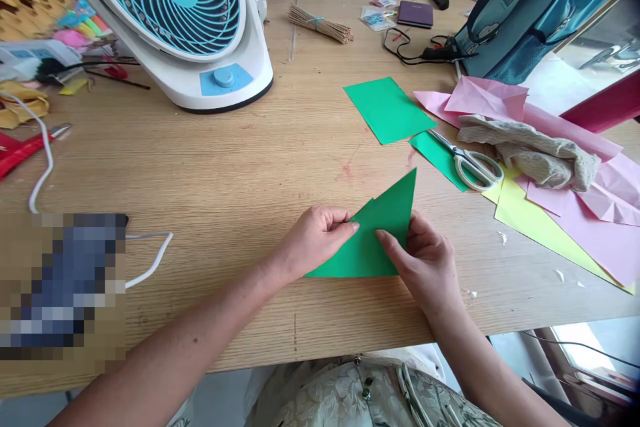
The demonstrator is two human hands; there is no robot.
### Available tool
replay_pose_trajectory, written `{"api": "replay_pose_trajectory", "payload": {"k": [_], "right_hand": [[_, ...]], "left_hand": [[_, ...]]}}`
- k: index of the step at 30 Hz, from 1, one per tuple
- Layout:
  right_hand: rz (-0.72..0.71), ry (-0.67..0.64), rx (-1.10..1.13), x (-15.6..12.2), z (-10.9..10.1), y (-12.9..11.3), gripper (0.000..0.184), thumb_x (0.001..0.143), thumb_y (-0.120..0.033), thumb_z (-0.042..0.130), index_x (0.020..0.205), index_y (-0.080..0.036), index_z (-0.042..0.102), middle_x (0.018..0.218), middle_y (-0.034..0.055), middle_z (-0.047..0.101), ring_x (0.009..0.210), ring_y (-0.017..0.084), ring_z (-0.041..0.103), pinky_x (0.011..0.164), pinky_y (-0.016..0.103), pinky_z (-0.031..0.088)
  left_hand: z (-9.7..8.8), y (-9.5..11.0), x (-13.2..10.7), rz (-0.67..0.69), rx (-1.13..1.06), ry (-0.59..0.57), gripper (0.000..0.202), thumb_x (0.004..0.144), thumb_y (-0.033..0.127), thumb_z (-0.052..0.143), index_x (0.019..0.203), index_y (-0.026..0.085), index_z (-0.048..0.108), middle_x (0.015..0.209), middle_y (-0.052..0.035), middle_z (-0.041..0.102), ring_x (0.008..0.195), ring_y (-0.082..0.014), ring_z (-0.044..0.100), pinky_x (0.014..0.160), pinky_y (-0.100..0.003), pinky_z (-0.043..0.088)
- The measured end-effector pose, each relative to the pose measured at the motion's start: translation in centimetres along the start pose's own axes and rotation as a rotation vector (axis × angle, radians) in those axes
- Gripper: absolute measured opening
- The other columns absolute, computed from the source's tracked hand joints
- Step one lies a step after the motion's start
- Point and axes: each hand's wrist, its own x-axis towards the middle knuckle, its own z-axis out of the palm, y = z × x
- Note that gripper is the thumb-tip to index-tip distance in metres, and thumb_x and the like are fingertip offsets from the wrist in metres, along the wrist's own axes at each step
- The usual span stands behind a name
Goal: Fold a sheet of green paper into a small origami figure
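A sheet of green paper [373, 247], folded over into a triangle-like shape, is held just above the near edge of the table. My left hand [320, 237] pinches its upper left edge between thumb and fingers. On its right side my right hand [430, 260] grips it, thumb in front and fingers behind. One corner of the paper points up past the right hand. Beyond it lie a flat green square sheet [390, 110] and a smaller green piece [435, 157]. Scissors [473, 163] with pale handles rest across that smaller piece.
A white and blue fan [220, 80] stands at the back left. Pink paper [595, 240], yellow paper [540, 220] and a crumpled grey cloth [535, 150] lie at right, below a teal bag [520, 20]. A bundle of sticks [320, 23] is at the back. A white cable [155, 263] runs at left.
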Motion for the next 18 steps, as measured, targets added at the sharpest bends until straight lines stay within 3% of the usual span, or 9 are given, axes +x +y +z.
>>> {"api": "replay_pose_trajectory", "payload": {"k": [3, 6, 9, 12, 14, 18], "right_hand": [[0.018, -0.032, 0.117, 0.1, -0.1, -0.1, 0.015, 0.087, -0.032, 0.075, 0.100, -0.026, 0.070, 0.089, 0.0005, 0.072, 0.078, 0.018, 0.064, 0.066, 0.029, 0.054], [-0.136, -0.040, -0.009, 0.0, -0.1, -0.2, 0.013, 0.091, -0.022, 0.069, 0.101, -0.029, 0.074, 0.089, -0.0011, 0.071, 0.082, 0.017, 0.065, 0.071, 0.028, 0.054], [-0.347, -0.131, -0.145, -0.3, -0.2, -0.4, 0.037, 0.095, -0.009, 0.058, 0.116, -0.035, 0.075, 0.104, 0.0000, 0.072, 0.098, 0.018, 0.067, 0.084, 0.031, 0.054], [-0.467, -0.252, -0.200, -0.4, -0.5, -0.5, 0.056, 0.094, -0.001, 0.050, 0.133, -0.038, 0.067, 0.126, 0.0035, 0.067, 0.115, 0.020, 0.065, 0.093, 0.036, 0.053], [-0.504, -0.272, -0.242, -0.5, -0.8, -0.4, 0.063, 0.093, 0.001, 0.048, 0.138, -0.040, 0.063, 0.132, 0.0050, 0.062, 0.116, 0.021, 0.065, 0.091, 0.036, 0.054], [-0.550, -0.246, -0.372, -0.7, -1.4, 0.1, 0.070, 0.092, 0.004, 0.046, 0.144, -0.042, 0.057, 0.138, 0.0069, 0.057, 0.107, 0.021, 0.065, 0.083, 0.038, 0.055]], "left_hand": [[0.5, -0.3, -0.1, -0.029, -0.123, 0.030, 0.043, 0.088, 0.037, 0.059, 0.056, 0.020, 0.037, 0.056, 0.0060, 0.029, 0.052, -0.0085, 0.028, 0.050, -0.024, 0.023], [1.0, -0.7, -0.2, -0.093, -0.360, -0.018, 0.034, 0.087, 0.042, 0.065, 0.063, 0.019, 0.056, 0.057, 0.0033, 0.049, 0.055, -0.0113, 0.046, 0.054, -0.024, 0.036], [1.0, -1.0, -0.2, -0.128, -0.591, -0.106, 0.033, 0.081, 0.048, 0.077, 0.076, 0.016, 0.069, 0.067, -0.0011, 0.064, 0.065, -0.0147, 0.059, 0.063, -0.026, 0.047], [0.5, -1.2, -0.4, -0.170, -0.708, -0.145, 0.039, 0.076, 0.050, 0.083, 0.090, 0.014, 0.074, 0.078, -0.0043, 0.071, 0.072, -0.0157, 0.065, 0.069, -0.027, 0.051], [0.0, -1.4, -0.6, -0.224, -0.754, -0.189, 0.041, 0.083, 0.049, 0.079, 0.104, 0.015, 0.074, 0.087, -0.0067, 0.074, 0.077, -0.0183, 0.068, 0.071, -0.030, 0.055], [-1.2, -1.8, -1.4, -0.323, -0.839, -0.384, 0.049, 0.101, 0.056, 0.049, 0.130, 0.018, 0.064, 0.113, -0.0139, 0.075, 0.089, -0.0250, 0.073, 0.071, -0.039, 0.062]]}}
